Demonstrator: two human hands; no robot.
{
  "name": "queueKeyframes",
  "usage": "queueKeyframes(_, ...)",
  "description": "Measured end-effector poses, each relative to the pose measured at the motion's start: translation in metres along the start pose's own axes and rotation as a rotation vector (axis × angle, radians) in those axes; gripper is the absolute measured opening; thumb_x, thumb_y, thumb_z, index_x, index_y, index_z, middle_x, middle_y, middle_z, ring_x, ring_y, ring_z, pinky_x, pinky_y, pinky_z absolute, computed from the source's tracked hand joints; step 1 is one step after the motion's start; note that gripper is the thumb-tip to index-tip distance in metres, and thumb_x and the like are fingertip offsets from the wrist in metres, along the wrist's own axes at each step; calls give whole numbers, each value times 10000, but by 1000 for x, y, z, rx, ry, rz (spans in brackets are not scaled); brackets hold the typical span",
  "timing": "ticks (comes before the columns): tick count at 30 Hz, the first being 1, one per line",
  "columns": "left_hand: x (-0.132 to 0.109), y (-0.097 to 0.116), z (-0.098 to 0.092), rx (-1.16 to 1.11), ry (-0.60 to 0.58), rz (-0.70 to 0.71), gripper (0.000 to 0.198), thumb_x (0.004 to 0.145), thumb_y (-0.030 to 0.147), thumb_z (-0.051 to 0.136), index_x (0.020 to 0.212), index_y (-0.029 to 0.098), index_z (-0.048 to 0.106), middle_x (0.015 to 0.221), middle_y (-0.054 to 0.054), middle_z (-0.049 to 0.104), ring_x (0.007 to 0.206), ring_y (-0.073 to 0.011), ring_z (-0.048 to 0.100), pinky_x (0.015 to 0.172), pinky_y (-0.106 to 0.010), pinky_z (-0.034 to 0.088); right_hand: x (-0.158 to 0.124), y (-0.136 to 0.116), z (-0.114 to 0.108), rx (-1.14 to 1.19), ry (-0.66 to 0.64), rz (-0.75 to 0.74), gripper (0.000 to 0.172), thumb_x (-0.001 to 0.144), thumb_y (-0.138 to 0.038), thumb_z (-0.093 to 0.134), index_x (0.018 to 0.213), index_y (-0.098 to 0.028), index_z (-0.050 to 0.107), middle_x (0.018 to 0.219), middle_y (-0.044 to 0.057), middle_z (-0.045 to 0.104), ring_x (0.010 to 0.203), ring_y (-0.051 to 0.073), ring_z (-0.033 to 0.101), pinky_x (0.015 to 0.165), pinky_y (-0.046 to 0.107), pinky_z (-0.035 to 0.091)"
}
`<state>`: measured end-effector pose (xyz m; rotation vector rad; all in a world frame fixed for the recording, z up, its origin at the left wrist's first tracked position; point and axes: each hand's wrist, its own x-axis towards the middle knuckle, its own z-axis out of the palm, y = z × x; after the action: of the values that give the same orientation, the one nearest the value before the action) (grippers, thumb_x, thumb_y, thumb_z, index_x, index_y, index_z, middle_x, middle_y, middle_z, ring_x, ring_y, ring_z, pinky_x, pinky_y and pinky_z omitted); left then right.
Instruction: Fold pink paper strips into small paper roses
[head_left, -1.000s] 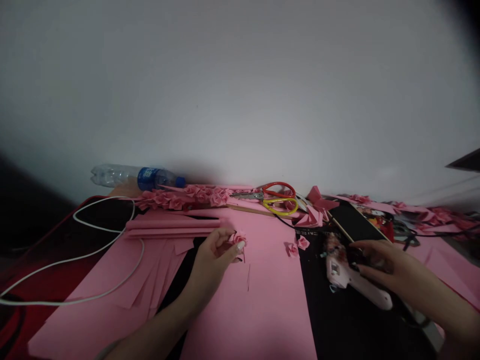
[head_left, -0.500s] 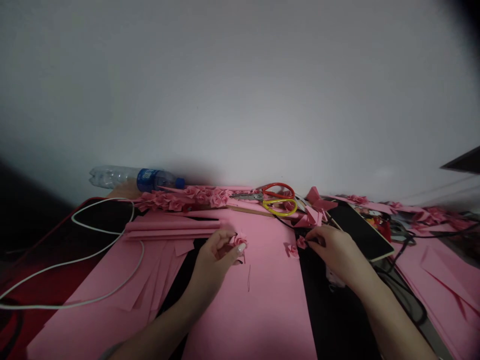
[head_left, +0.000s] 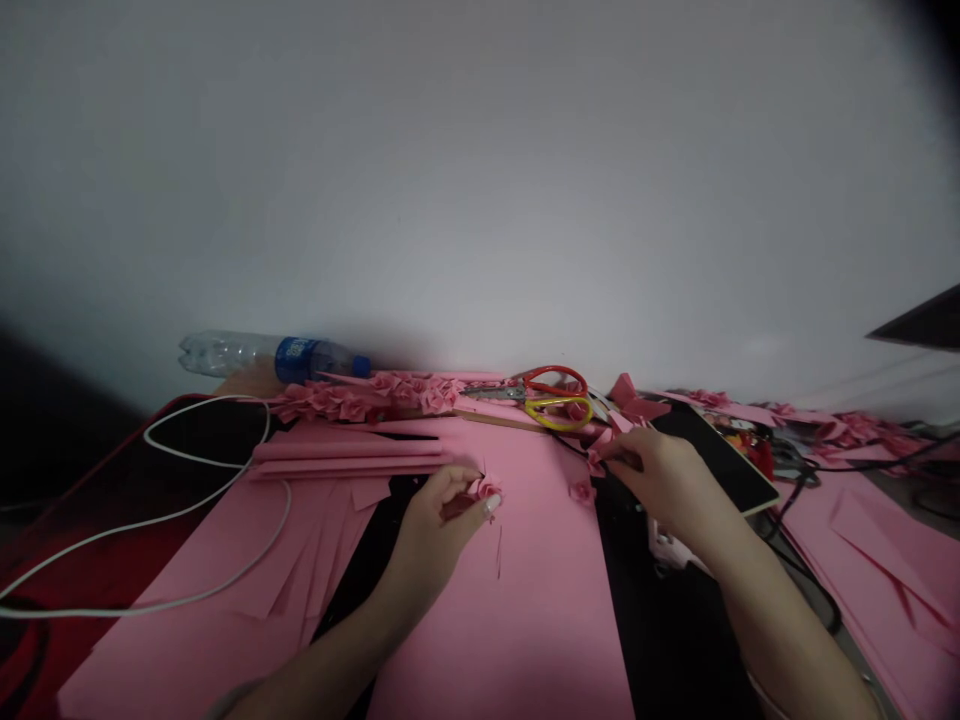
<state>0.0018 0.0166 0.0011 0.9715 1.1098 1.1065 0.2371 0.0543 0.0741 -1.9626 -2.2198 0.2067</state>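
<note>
Pink paper forms a rose [head_left: 487, 488] pinched between thumb and fingers of a person's left hand [head_left: 441, 515], above a sheet [head_left: 502, 640] reaching the near edge of a black surface [head_left: 675, 640]. To its right, the right hand [head_left: 664, 478] appears to pinch a smaller bloom [head_left: 595, 460], partly hidden by its fingers. Too tight a squeeze could crush the petals; the right wrist, lowered, could knock the loose flower [head_left: 582, 491] nearby or the pale tool [head_left: 667, 547] under the forearm. Counted: one rose per hand, one lying loose, one pair of scissors [head_left: 517, 393] and one clear bottle [head_left: 274, 357] along the far edge, one dark-screened device [head_left: 716, 460] toward the far right corner, and one white cable [head_left: 112, 613] near the left edge. Flowers in the cluster [head_left: 375, 392] at the far edge overlap too much to count.
</note>
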Motion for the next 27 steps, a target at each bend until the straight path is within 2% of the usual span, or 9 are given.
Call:
queueKeyframes(3, -2, 2, 3, 20, -7, -10, 144, 696, 219, 661, 776, 174, 551, 762, -1, 634, 725, -137, 595, 672, -233, 465, 13, -26, -3, 116, 65, -130, 177, 734, -133, 547, 767, -217, 700, 771, 24, 674, 695, 174, 593, 612, 249, 391)
queueKeyframes(7, -4, 3, 3, 41, -18, 7, 112, 705, 215, 644, 773, 175, 564, 747, 4, 622, 716, -136, 587, 656, -229, 456, 38, -66, 9, 250, 66, -349, 145, 743, -89, 560, 718, -170, 677, 712, 20, 633, 665, 139, 554, 582, 218, 353)
queueKeyframes(11, -5, 5, 3, 73, -40, 34, 78, 715, 204, 625, 759, 177, 566, 714, 12, 606, 692, -137, 572, 640, -232, 439, 61, -103, 21, 382, 45, -471, 142, 736, -56, 548, 734, -147, 657, 729, 14, 601, 656, 114, 523, 606, 211, 356)
queueKeyframes(17, -8, 8, 5, 89, -78, 36, 64, 718, 195, 619, 750, 176, 567, 711, 20, 576, 693, -131, 557, 643, -224, 426, 84, -147, 21, 349, 28, -640, 169, 750, -89, 530, 809, -159, 672, 763, 18, 586, 696, 118, 515, 618, 204, 346)
queueKeyframes(22, -7, 4, 6, 35, -96, 40, 82, 720, 217, 620, 775, 171, 581, 765, -12, 612, 757, -161, 578, 682, -250, 437, 94, -164, 39, 165, -108, -667, 183, 761, -110, 523, 782, -175, 693, 801, 37, 632, 707, 134, 529, 621, 223, 337)
queueKeyframes(25, -7, 3, 5, 27, -95, 44, 90, 717, 217, 623, 783, 170, 583, 786, -25, 622, 778, -172, 581, 691, -262, 441, 93, -161, 44, 128, -160, -642, 191, 744, -94, 529, 798, -173, 694, 813, 44, 661, 731, 143, 548, 616, 224, 342)
queueKeyframes(27, -7, 2, 4, 37, -75, 37, 94, 706, 217, 631, 773, 175, 580, 760, -12, 611, 750, -163, 574, 676, -259, 442, 89, -152, 37, 154, -148, -624, 197, 745, -91, 525, 818, -176, 687, 819, 42, 664, 729, 138, 552, 618, 220, 348)
